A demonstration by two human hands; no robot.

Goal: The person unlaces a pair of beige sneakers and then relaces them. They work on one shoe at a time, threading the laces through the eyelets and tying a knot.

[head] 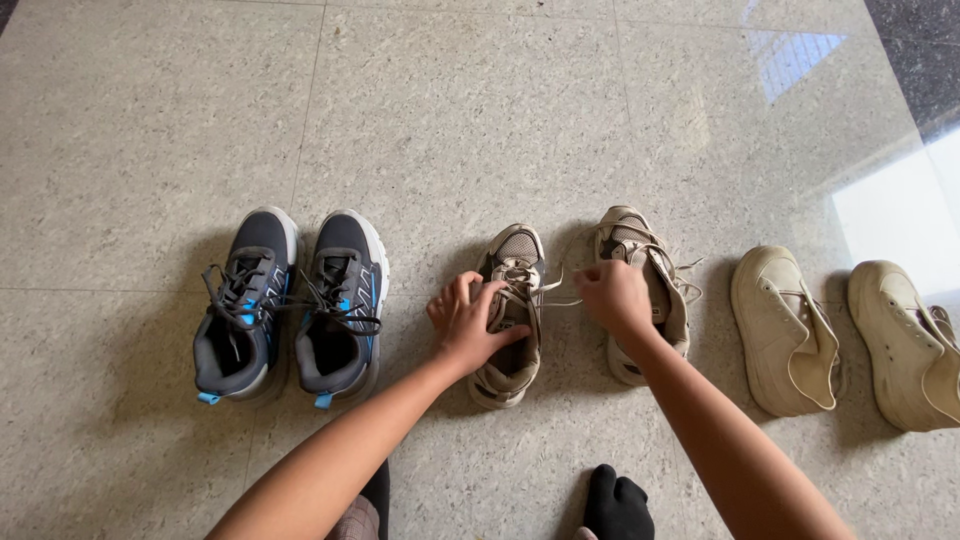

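Your left hand lies palm down, fingers spread and curled. Your right hand is closed in a pinch. Both bare forearms reach forward.
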